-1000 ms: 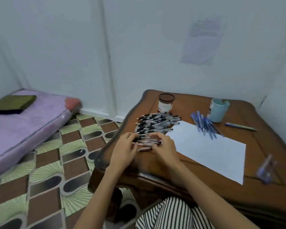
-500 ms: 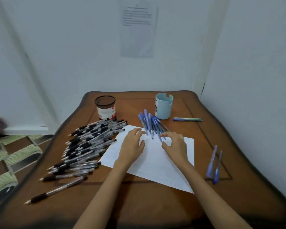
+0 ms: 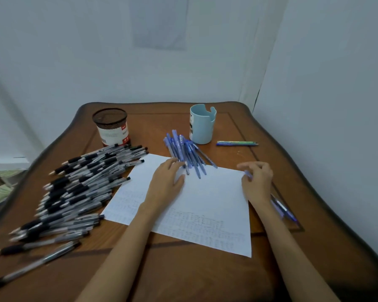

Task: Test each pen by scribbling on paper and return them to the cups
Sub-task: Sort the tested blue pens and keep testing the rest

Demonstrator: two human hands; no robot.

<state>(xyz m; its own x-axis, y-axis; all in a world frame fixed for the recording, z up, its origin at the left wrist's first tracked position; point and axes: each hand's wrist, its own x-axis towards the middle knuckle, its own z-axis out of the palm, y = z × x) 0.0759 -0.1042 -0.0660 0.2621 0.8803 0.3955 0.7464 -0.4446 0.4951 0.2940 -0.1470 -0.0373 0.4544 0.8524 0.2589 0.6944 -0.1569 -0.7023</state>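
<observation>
Two cups stand at the far side of the brown wooden table (image 3: 183,269), a dark mesh cup (image 3: 112,129) on the left and a pale blue cup (image 3: 202,127) on the right. Black pens (image 3: 81,188) sprawl on the left. Blue pens (image 3: 183,149) lie heaped beside the blue cup, overlapping the paper (image 3: 205,203). The left hand (image 3: 166,182) lies flat on the paper, fingertips at the blue pens. The right hand (image 3: 258,182) curls at the paper's right edge, and blur hides whether it grips anything. White walls meet in a corner behind.

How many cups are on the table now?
2. A mesh cup stands back left, behind the black pens; a light blue cup stands farther right, beside the blue pens. None appears hidden.
</observation>
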